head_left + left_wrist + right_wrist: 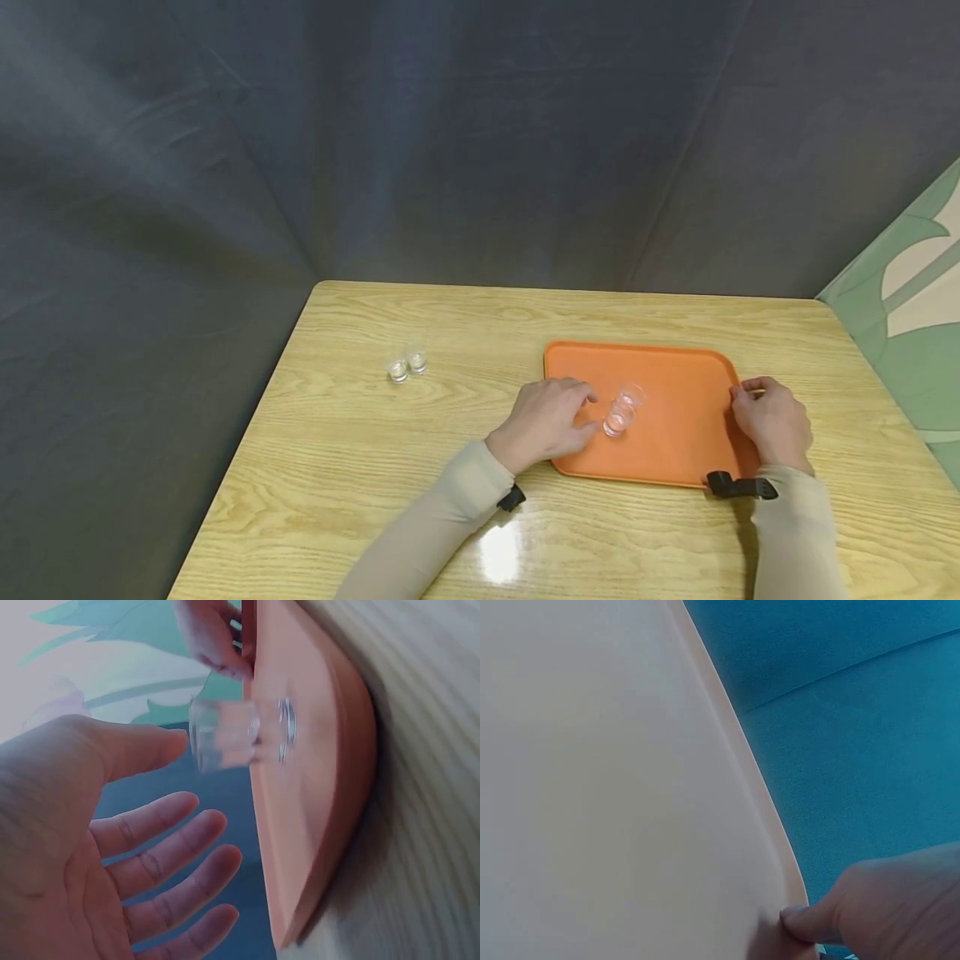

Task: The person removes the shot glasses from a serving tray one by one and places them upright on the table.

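An orange tray (682, 375) lies on the wooden table, with small clear glasses (619, 417) close together near its middle. My left hand (551, 421) is over the tray's left part, thumb and fingers spread apart with nothing between them. In the left wrist view the thumb points at the clear glasses (225, 735), a small gap short of them, and the fingers are loosely bent. At the tray's right rim, my right hand (772, 423) pinches the edge; in the right wrist view its thumb (802, 922) lies on top of the rim and the other fingers are hidden.
Two more small clear glasses (407, 365) stand side by side on the left part of the table (360, 450). A dark curtain (487, 167) hangs behind the table and along its left side. To the right is a panel with green leaf shapes (915, 333).
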`<action>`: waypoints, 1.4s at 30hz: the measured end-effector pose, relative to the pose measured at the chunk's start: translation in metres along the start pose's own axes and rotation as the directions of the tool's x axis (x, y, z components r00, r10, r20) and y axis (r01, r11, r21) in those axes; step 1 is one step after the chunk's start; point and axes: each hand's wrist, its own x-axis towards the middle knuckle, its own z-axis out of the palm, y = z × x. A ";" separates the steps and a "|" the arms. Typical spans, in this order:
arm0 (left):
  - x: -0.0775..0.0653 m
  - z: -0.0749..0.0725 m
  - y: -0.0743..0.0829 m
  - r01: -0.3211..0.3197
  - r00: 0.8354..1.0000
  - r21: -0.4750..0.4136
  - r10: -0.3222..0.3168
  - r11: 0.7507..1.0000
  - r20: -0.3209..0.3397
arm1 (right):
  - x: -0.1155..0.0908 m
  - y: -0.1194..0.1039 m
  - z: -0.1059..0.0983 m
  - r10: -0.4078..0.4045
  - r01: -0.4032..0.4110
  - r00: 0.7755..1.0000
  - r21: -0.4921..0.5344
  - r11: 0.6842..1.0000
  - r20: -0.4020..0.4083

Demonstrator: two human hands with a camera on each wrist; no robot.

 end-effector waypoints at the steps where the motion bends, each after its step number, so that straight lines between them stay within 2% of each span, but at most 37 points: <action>1: 0.002 0.002 0.003 -0.001 1.000 0.011 0.001 1.000 0.003 | 0.000 0.000 0.000 0.004 -0.004 1.000 -0.001 1.000 0.000; 9: 0.012 0.017 0.014 0.014 1.000 0.082 -0.015 0.997 0.016 | 0.000 -0.002 -0.001 0.004 -0.004 1.000 -0.001 1.000 0.003; 16: 0.013 0.030 0.021 -0.019 0.999 0.206 0.025 0.978 -0.024 | -0.001 -0.002 -0.002 0.003 -0.003 1.000 -0.002 1.000 0.001; 21: 0.016 0.031 0.024 -0.016 0.997 0.216 0.032 0.976 -0.071 | -0.002 -0.001 -0.001 0.001 -0.001 1.000 0.000 1.000 0.002; 33: 0.021 0.037 0.026 -0.008 0.992 0.179 0.030 0.984 -0.123 | -0.002 -0.002 -0.003 -0.012 0.012 1.000 -0.001 1.000 -0.008; 42: 0.019 0.038 0.027 -0.022 0.985 0.161 0.049 0.987 -0.163 | -0.002 -0.001 -0.002 -0.011 0.011 1.000 -0.006 1.000 -0.008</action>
